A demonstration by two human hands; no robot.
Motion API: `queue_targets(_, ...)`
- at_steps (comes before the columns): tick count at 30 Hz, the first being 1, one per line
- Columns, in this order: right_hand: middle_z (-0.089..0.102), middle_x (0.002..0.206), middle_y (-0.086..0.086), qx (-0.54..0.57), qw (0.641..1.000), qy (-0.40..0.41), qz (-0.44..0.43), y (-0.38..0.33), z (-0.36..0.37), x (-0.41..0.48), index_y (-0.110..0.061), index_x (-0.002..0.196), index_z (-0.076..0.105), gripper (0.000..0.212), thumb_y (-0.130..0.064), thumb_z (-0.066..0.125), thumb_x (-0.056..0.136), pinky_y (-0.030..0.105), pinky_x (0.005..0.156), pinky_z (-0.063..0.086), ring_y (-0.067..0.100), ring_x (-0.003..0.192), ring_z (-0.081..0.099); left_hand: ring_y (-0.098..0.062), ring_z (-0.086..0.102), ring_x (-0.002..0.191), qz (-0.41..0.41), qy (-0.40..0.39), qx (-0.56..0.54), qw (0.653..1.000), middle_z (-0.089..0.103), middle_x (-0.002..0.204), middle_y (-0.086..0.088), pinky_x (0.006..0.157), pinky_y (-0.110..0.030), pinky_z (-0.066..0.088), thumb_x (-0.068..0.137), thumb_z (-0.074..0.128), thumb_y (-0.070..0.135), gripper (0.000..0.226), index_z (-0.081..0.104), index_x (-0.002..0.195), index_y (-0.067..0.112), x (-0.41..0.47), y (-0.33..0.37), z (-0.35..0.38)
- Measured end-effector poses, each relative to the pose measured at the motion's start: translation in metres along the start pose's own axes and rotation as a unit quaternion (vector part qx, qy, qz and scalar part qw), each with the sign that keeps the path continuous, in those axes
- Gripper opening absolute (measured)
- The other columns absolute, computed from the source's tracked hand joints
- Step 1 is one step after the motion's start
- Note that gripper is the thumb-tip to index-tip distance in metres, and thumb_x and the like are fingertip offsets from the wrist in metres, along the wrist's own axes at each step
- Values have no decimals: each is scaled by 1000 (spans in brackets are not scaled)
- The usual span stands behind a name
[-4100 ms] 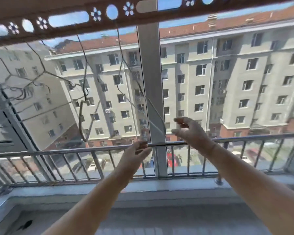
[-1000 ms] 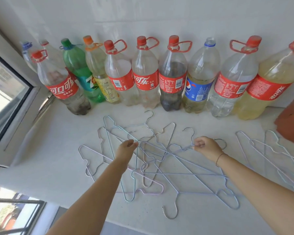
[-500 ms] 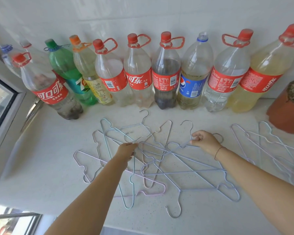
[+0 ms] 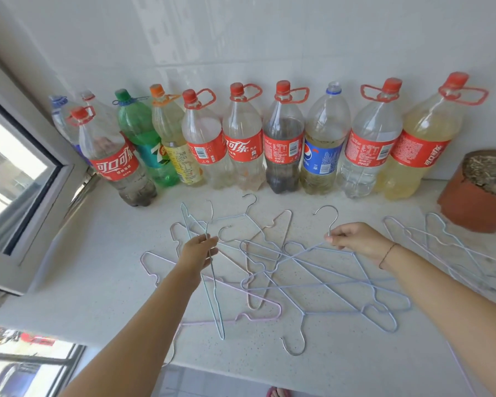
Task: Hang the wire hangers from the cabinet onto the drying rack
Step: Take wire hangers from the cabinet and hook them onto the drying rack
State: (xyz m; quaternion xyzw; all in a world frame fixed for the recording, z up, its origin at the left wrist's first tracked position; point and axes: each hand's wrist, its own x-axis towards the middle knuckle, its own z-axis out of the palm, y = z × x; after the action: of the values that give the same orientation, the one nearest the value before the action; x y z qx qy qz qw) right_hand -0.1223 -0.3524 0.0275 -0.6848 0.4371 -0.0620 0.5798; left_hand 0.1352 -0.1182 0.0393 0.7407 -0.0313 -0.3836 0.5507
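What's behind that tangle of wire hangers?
Behind the wire hangers, a row of plastic soda bottles lines the tiled wall. At the left, two bottles are partly hidden behind a red-labelled one.

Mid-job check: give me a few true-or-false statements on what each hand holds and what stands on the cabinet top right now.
The left hand grips a teal hanger. True.
The right hand is empty. False: it pinches a blue hanger just below its hook.
The bottles stand in a row along the wall. True.
The flowerpot stands at the row's left end. False: it stands at the right end.
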Motion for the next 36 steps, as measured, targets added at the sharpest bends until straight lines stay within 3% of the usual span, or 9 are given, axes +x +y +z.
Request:
queue_targets(5,62,84,6,-7,998,-51,-21,-13,-4,-23,3,96,66,16,2,65,80,4,47,38,8,65,49,-14,58,75,28,42,-90,995,59,81,0,69,-25,42,89,57,10,10,57,83,17,-42,6,-13)
queue_targets(7,62,83,5,-11,998,-57,-27,-19,-5,-32,4,98,65,18,4,64,80,5,44,35,1,55,50,-15,58,75,40,59,-125,990,60,81,-2,67,-24,43,90,56,8,10,58,82,15,-63,7,-15)
queue_targets(11,57,58,4,27,996,-78,-36,-36,-4,-55,6,98,63,17,8,60,82,7,38,30,-1,33,42,-15,59,74,60,76,-181,979,62,85,-4,65,-24,43,91,54,11,8,59,85,12,-108,4,-17)
queue_targets(14,54,59,10,83,992,-90,-43,-53,-1,-74,10,103,60,21,10,56,82,12,34,32,11,44,47,-14,58,72,75,98,-215,969,62,83,-4,63,-24,44,91,53,11,7,59,86,12,-149,1,-17)
queue_targets(17,59,47,4,128,982,-131,-44,-68,7,-96,1,84,63,10,8,55,83,16,37,37,16,47,50,-15,58,69,95,114,-238,960,61,81,-4,60,-22,46,91,53,10,6,58,94,9,-196,-4,-16)
queue_targets(24,63,55,5,201,938,-283,-6,-96,58,-169,-6,83,63,16,4,51,87,17,42,47,11,48,59,-17,60,75,137,184,-279,933,64,88,-7,68,-25,46,91,54,10,20,57,110,5,-311,-25,-30)
queue_targets(29,61,57,6,209,903,-374,29,-110,115,-236,-3,85,63,16,4,50,88,17,40,48,12,47,58,-13,59,65,161,264,-293,905,66,81,-3,56,-21,42,90,57,16,15,63,102,8,-393,-47,-57)
queue_targets(36,63,55,8,227,816,-524,85,-127,199,-361,-1,85,63,18,6,47,88,17,43,50,12,43,59,-11,49,57,203,341,-305,866,65,72,-2,43,-17,34,92,52,8,15,67,92,9,-526,-94,-106)
